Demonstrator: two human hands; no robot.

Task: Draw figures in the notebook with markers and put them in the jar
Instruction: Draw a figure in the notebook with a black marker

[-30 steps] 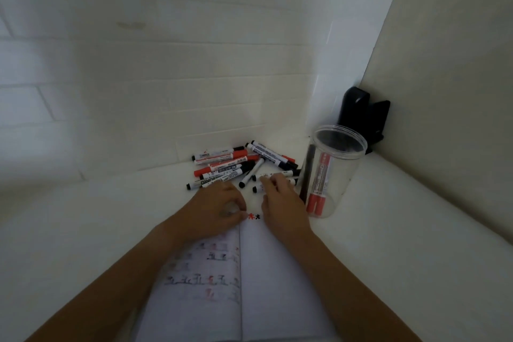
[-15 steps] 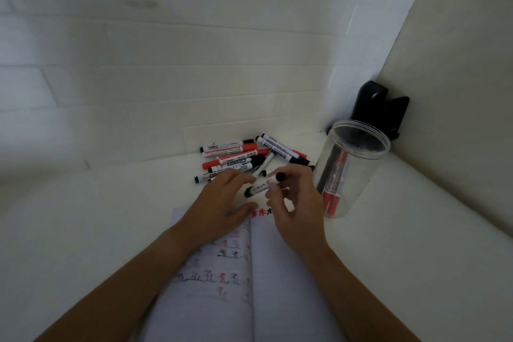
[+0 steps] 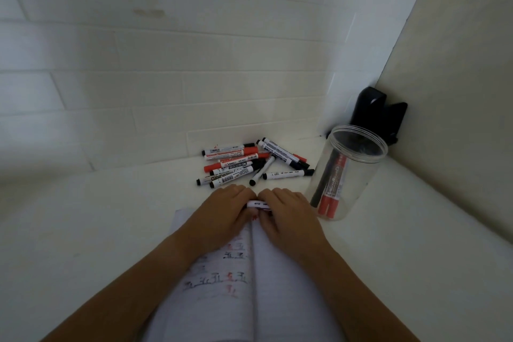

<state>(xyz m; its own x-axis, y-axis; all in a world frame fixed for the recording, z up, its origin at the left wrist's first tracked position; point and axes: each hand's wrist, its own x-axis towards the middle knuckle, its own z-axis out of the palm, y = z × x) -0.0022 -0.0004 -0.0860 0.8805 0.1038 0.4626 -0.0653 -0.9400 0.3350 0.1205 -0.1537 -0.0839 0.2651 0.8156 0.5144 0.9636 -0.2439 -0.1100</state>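
An open notebook (image 3: 280,294) lies in front of me, with small red and black figures on its left page. My left hand (image 3: 219,219) and my right hand (image 3: 288,216) meet above its top edge. Both grip one white marker (image 3: 258,204) that lies crosswise between them; only its middle shows. A pile of several red and black markers (image 3: 244,164) lies just beyond the hands. To the right stands a clear plastic jar (image 3: 347,172) with red markers and a black one inside.
Everything rests on a white counter (image 3: 97,225) in a corner. A white tiled wall runs close behind the pile, and a beige wall closes the right side. A black object (image 3: 377,111) sits in the corner behind the jar.
My right hand has brought the marker down from the pile to the notebook's top edge. My left hand has closed onto its other end, so both hands now hold it.
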